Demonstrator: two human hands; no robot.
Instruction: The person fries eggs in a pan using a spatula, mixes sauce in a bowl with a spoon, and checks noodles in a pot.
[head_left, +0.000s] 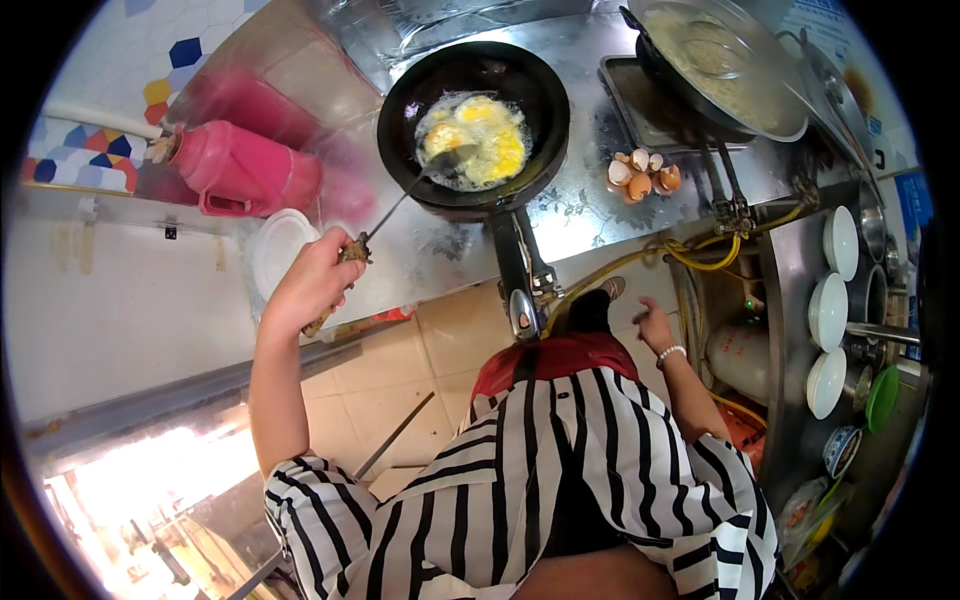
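My left hand (319, 274) grips the worn handle of a metal spatula (397, 204), whose dark blade rests against eggs (480, 142) frying in a black wok (472, 64). The eggs show yellow and white patches with bubbles around them. Toward me points the wok's black handle (516, 277), with neither hand on it. My right hand (654, 326), a beaded bracelet on its wrist, hangs beside my body with nothing in it and its fingers partly spread. Cracked brown eggshells (640, 186) lie on the metal counter (592, 217) to the right of the wok.
A pink thermos (251, 169) and white disposable plates (283, 251) are at the left. At the upper right, a pot (720, 67) under a clear lid stands by a dark tray (626, 97). Yellow hoses (720, 259), a gas cylinder (739, 360) and white bowls (828, 311) are at the right.
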